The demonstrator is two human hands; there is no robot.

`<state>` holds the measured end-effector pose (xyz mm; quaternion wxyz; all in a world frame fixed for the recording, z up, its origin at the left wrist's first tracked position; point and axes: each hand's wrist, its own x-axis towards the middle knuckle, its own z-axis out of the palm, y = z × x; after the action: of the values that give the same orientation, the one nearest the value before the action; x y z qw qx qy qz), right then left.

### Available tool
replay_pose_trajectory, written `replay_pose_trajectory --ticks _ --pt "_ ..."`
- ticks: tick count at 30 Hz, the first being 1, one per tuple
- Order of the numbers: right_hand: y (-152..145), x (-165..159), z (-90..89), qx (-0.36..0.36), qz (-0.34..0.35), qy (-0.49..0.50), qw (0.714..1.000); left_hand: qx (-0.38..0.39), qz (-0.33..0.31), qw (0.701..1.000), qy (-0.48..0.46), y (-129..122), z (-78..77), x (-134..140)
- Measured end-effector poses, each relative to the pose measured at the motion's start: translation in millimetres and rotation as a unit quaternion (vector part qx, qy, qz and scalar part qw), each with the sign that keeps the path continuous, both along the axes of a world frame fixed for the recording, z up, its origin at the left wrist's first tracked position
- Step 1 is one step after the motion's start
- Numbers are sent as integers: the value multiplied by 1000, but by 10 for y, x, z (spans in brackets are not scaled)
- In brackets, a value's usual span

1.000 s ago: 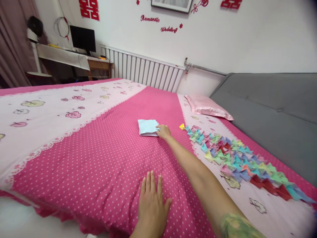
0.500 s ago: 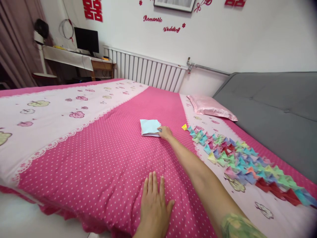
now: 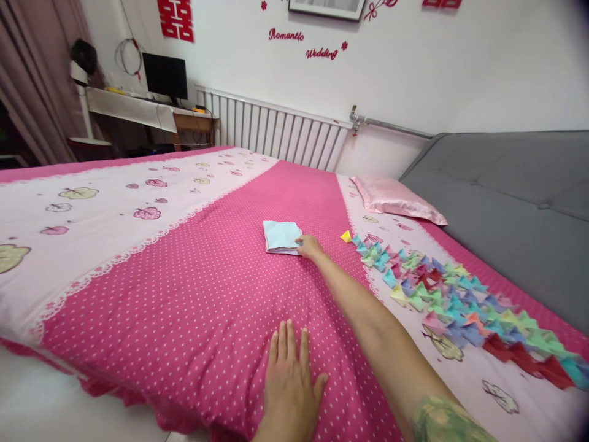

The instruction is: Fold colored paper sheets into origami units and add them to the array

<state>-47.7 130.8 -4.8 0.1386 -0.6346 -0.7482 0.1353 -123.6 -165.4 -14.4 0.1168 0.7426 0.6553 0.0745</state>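
A stack of square paper sheets (image 3: 281, 236), light blue on top, lies on the pink dotted bedspread (image 3: 197, 294). My right hand (image 3: 310, 247) reaches out to the stack's right edge, its fingers closed in a pinch on the paper there. How many sheets the pinch holds is hidden. Nearer to me, my left hand (image 3: 292, 383) rests flat on the bedspread with its fingers spread, holding nothing. To the right of the stack, rows of small folded paper boats (image 3: 453, 304) in several colours stand on the bed.
A pink pillow (image 3: 398, 201) lies against the grey headboard (image 3: 510, 184). Behind the bed a white radiator (image 3: 276, 129) runs along the wall. At the far left stand a desk (image 3: 133, 109) with a monitor (image 3: 164, 77) and a fan (image 3: 83, 58).
The whole view has shifted slightly, so everything appears a little further right. Both hands keep their places, the right one at the paper stack, the left one flat on the bed.
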Motion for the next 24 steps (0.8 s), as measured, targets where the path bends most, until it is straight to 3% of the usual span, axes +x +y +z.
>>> replay_pose_trajectory --ticks 8,14,24 --pt "54 -14 -12 -43 -25 45 998 -23 7 1000 2 -4 28 0" --pt "73 -50 -58 -78 -64 97 990 7 2 1000 14 -7 -19 0" --pt "-67 -126 53 -57 -138 185 971 -38 6 999 7 6 66 4"
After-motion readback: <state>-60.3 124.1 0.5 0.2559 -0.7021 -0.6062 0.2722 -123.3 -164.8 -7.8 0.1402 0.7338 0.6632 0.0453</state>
